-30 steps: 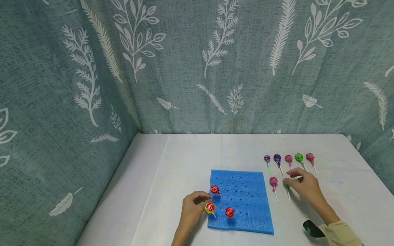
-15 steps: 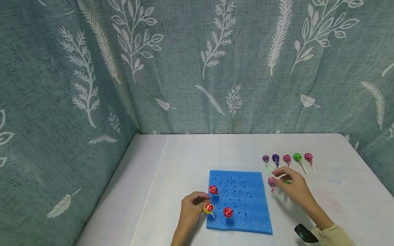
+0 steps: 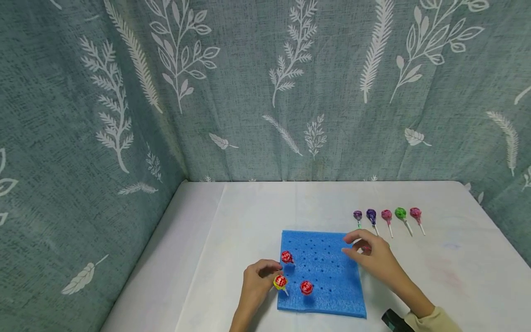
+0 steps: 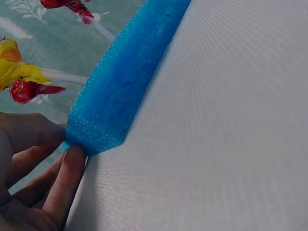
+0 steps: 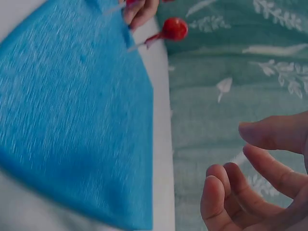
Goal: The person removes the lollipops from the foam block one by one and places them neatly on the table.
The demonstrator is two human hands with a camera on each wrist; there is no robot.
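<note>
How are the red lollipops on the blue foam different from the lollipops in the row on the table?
The red lollipops stand with their sticks pushed into the blue foam; the row of lollipops lies flat on the table. The foam ones are red, one with yellow; the row is purple, pink and green. The foam ones sit near the left hand; the row lies beyond the right hand. All are wrapped, with sticks.

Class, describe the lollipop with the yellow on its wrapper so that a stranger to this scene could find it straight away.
Start at the blue foam board on the white table. Go to its near left edge, where the left hand rests. The lollipop beside those fingers is red with a yellow wrapper skirt, whereas the two others standing in the board are plain red.
</note>
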